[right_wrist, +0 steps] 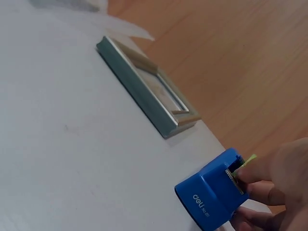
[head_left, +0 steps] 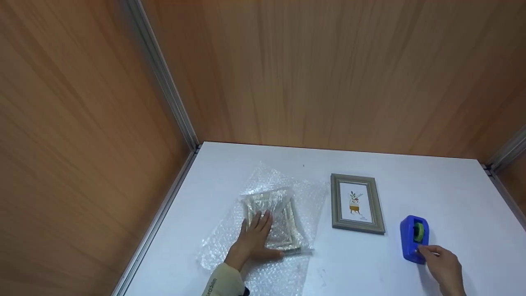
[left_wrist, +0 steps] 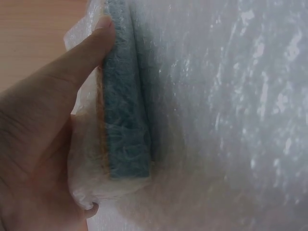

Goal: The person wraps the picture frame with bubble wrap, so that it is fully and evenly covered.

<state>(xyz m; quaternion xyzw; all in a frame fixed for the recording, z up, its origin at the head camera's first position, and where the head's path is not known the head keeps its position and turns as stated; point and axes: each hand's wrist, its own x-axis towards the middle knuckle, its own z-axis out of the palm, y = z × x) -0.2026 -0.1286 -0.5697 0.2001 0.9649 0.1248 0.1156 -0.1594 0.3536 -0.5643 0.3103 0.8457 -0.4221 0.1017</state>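
My left hand (head_left: 252, 240) lies with straight fingers on a picture frame (head_left: 292, 222) covered in bubble wrap (head_left: 310, 201). In the left wrist view the thumb (left_wrist: 94, 45) touches the wrapped frame's blue-grey side (left_wrist: 125, 110). Over at the right, my right hand (head_left: 446, 265) is at the front end of a blue tape dispenser (head_left: 407, 242) holding a roll of green tape (head_left: 418, 232). Its thumb and fingers pinch at the tape's end beside the toothed cutter (right_wrist: 234, 182), where a bit of green tape (right_wrist: 250, 159) shows; the fingers partly hide it.
An unwrapped grey-green picture frame (head_left: 335, 201) with a plant print lies between the wrapped frame and the dispenser. The white table (head_left: 263, 154) meets wood-grain panels (head_left: 328, 82) at the back and sides. Loose bubble wrap spreads out around the wrapped frame.
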